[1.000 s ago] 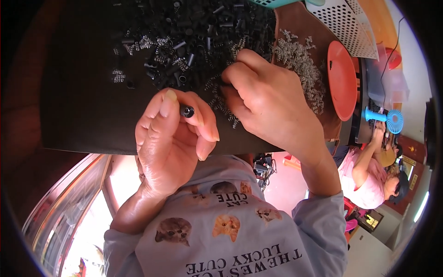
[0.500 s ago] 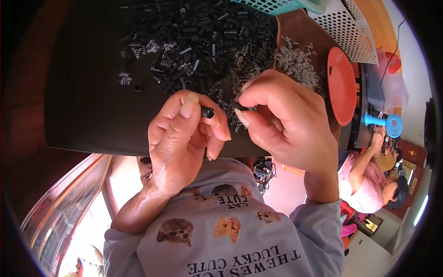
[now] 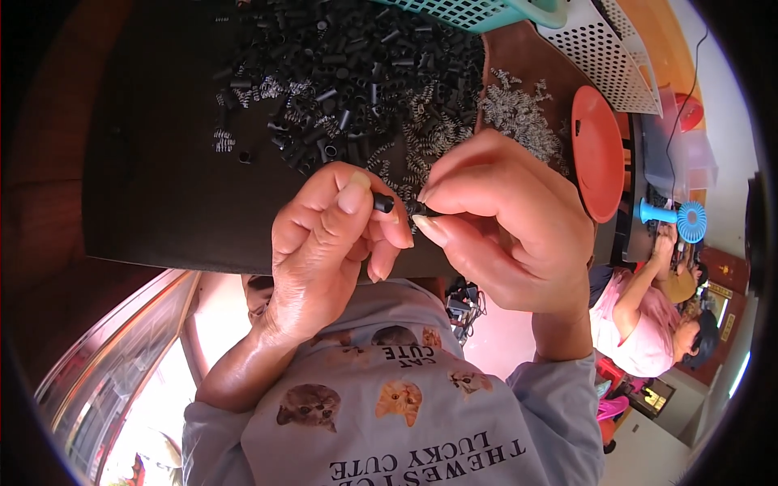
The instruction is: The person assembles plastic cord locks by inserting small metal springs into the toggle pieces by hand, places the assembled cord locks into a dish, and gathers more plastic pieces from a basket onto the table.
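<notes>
My left hand is closed, pinching a short black plastic tube between thumb and forefinger, its end turned to the right. Close beside that end, the thumb and forefinger of my right hand are pinched on a small dark piece. Its exact kind is too small to make out, and the fingertips partly cover it. Just beyond my hands, small metal coil springs lie mixed along the edge of a large heap of black plastic tubes.
A second pile of springs lies on brown cloth at the right, next to a red plate. A green basket and a white perforated basket stand at the back. Further right, another person works near a blue fan.
My right hand has brought its pinched fingertips left, up to the tube's end. My left hand has shifted slightly right, with the black tube still held.
</notes>
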The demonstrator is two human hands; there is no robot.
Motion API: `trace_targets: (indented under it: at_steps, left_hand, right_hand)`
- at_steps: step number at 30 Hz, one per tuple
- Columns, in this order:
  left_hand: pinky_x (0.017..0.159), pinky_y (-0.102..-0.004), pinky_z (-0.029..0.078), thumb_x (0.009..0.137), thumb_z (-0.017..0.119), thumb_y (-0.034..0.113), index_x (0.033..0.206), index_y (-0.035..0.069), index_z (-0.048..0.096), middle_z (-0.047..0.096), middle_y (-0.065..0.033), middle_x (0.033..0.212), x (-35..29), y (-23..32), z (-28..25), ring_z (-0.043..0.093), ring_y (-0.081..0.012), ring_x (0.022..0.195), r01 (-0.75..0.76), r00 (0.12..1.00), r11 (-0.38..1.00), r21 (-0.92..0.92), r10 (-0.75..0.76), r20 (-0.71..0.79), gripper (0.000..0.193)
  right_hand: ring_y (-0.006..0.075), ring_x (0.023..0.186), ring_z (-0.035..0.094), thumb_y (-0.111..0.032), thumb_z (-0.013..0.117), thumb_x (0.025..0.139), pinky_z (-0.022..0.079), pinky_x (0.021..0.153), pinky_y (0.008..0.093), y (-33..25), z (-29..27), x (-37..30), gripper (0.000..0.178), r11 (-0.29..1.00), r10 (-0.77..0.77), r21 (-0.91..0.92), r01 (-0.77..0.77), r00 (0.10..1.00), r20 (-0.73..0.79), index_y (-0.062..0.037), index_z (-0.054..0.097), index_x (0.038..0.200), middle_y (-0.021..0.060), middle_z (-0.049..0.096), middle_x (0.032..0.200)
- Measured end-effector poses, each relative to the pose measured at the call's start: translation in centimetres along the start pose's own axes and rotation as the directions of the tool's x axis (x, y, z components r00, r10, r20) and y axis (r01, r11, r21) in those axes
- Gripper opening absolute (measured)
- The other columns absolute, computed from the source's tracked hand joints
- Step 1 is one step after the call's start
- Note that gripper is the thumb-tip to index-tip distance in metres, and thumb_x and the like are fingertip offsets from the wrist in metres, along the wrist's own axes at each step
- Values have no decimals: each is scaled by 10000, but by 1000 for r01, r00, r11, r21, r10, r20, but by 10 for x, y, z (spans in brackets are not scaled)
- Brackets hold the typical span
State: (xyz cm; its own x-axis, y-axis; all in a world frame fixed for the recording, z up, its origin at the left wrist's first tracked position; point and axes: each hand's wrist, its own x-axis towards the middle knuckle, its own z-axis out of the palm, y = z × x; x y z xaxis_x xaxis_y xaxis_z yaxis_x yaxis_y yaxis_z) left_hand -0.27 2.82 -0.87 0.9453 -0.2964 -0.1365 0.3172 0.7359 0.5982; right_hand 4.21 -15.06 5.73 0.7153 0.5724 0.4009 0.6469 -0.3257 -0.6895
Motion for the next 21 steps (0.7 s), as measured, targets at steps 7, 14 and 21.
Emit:
trace_targets:
  at_steps: [7,14,21]
  left_hand:
    - [578,-230,436,1045,467,269,1111,18,550,652,-86,861,1,-4,-1,511,-98,633,-21,998,999,47,18,56,273]
    - [575,-217,439,1041,483,240,1119,3,545,647,-70,859,3,-8,-2,512,-79,638,-82,994,989,125,71,87,257]
    - [569,-212,435,1037,492,221,1101,-1,553,647,-59,857,3,-8,-1,507,-68,636,-89,993,986,141,77,85,239]
  right_hand:
    - [133,629,554,109,675,758,407,504,230,3,-1,-2,189,998,-55,-19,55,998,-5,23,635,922,144,636,876]
    - [117,610,538,80,691,791,408,491,226,-2,1,-8,181,999,39,-33,-40,999,-2,12,622,944,130,635,893]
    - [134,609,556,76,700,784,429,496,244,-3,2,-9,188,999,42,-33,-43,999,-18,6,619,939,127,635,874]
